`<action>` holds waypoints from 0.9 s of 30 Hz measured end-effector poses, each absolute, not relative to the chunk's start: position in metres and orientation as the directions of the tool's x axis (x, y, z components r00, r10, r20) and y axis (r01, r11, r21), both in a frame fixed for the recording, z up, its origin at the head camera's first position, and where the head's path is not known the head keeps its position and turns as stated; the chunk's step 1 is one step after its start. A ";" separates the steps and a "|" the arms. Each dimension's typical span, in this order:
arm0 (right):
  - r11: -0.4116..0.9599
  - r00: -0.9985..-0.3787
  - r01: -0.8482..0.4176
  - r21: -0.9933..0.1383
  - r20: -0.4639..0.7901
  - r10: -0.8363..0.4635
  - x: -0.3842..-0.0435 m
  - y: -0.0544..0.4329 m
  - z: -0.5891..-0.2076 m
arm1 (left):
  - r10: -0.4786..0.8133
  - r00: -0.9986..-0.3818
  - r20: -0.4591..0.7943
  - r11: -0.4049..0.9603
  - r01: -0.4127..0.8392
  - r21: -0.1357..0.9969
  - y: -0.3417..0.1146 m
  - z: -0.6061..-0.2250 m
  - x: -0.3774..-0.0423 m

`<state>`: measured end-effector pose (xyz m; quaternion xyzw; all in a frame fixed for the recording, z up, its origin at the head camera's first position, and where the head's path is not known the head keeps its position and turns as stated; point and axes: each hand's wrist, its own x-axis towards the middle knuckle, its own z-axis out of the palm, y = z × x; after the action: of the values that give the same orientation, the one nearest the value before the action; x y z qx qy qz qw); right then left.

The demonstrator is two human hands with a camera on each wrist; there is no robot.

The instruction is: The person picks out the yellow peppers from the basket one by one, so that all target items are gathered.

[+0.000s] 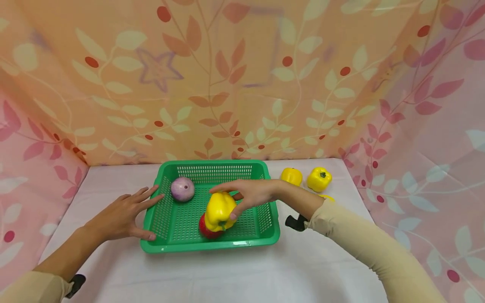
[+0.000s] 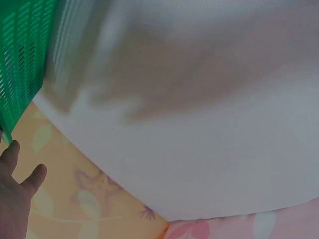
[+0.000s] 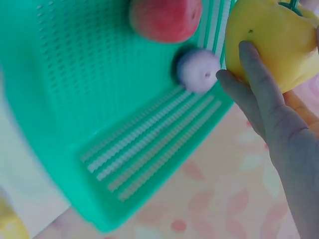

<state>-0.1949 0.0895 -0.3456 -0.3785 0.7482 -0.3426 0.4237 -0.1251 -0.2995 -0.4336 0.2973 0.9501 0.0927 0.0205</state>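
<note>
My right hand [image 1: 251, 194] grips a yellow bell pepper [image 1: 219, 210] between fingers and thumb, over the green plastic basket [image 1: 212, 243]. In the head view the pepper overlaps a red round fruit [image 1: 205, 231], hiding part of it; the right wrist view shows more of this red fruit [image 3: 167, 20] on the basket floor. A round purple-and-white vegetable [image 1: 182, 189] sits at the left end inside the basket. At the basket's left side is my left hand [image 1: 123, 214], its fingers spread and fairly straight, fingertips right at the rim.
Two yellow bell peppers [image 1: 291, 176] [image 1: 319, 179] stand on the white cloth to the right of the basket. Another yellow piece [image 1: 326, 197] peeks out behind my right forearm. Patterned curtains [image 1: 212, 84] enclose the table at the back and sides.
</note>
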 end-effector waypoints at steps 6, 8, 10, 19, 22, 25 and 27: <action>0.483 -0.423 -0.195 -0.854 -0.371 -0.826 -0.201 0.134 -0.337 | 0.568 -0.823 0.014 0.807 0.561 0.186 -0.299 -0.433 -0.125; 0.486 -0.444 -0.167 -0.858 -0.375 -0.814 -0.203 0.148 -0.336 | 0.568 -0.823 0.016 0.808 0.561 0.183 -0.300 -0.433 -0.125; 0.491 -0.462 -0.137 -0.860 -0.383 -0.800 -0.204 0.162 -0.336 | 0.568 -0.823 0.018 0.808 0.561 0.180 -0.300 -0.433 -0.124; 0.501 -0.567 -0.041 -0.864 -0.393 -0.724 -0.207 0.224 -0.336 | 0.566 -0.825 0.007 0.810 0.557 0.184 -0.299 -0.432 -0.125; 0.508 -0.606 -0.040 -0.860 -0.383 -0.697 -0.209 0.242 -0.339 | 0.562 -0.827 0.002 0.813 0.553 0.182 -0.298 -0.431 -0.125; 0.516 -0.646 -0.023 -0.856 -0.381 -0.662 -0.211 0.259 -0.344 | 0.562 -0.827 0.004 0.813 0.554 0.179 -0.298 -0.431 -0.125; 0.530 -0.668 -0.010 -0.848 -0.389 -0.634 -0.211 0.269 -0.348 | 0.565 -0.825 0.009 0.811 0.558 0.179 -0.297 -0.431 -0.125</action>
<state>-0.2113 0.2692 -0.3480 -0.2015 0.8000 -0.4407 0.3539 -0.1247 -0.2975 -0.4305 0.2952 0.9512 0.0872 0.0223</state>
